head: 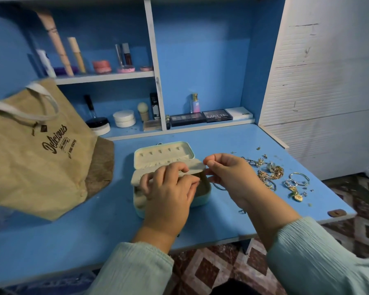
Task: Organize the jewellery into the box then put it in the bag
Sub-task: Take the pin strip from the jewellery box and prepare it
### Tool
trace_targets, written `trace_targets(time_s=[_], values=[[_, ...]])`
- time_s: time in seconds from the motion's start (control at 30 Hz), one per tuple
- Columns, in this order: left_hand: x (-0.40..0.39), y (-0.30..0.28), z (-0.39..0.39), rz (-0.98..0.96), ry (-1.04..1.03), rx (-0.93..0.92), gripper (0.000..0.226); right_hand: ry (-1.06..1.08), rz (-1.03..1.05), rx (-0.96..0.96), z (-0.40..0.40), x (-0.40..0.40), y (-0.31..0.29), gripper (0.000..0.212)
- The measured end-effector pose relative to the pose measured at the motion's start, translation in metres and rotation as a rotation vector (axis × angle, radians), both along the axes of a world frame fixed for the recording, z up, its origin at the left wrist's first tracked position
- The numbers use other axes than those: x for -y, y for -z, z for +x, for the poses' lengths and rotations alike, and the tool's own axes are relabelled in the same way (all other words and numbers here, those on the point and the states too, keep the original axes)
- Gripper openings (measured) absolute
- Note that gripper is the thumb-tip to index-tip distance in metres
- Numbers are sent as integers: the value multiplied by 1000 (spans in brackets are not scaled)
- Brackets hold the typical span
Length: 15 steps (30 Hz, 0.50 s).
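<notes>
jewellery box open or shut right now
Open. The jewellery box has its lid raised behind, slotted lining showing; the left hand holds up an inner flap.

Box [170, 165] mid-desk [73, 235]; bag [38, 150] left, jewellery [273, 173] right (shelves [107, 77] behind).

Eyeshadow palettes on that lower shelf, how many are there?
2: a grey-toned palette left, a "MATTE" palette touching its right end. The white box beyond may hide another.
</notes>
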<state>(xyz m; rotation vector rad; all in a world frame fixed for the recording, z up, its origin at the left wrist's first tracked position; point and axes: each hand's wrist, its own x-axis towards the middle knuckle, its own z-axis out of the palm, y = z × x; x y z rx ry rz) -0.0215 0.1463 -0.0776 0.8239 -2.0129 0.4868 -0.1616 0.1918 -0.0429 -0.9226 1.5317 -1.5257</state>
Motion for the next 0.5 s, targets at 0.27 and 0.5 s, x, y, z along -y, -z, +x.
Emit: trace_targets(time_s=[0.27, 0.5], values=[[10, -2, -4, -22, -66, 12, 14, -3, -37, 101, -3, 8, 0, 19], [14, -1, -8, -34, -77, 15, 20, 3, -22, 110, -5, 10, 2, 18]])
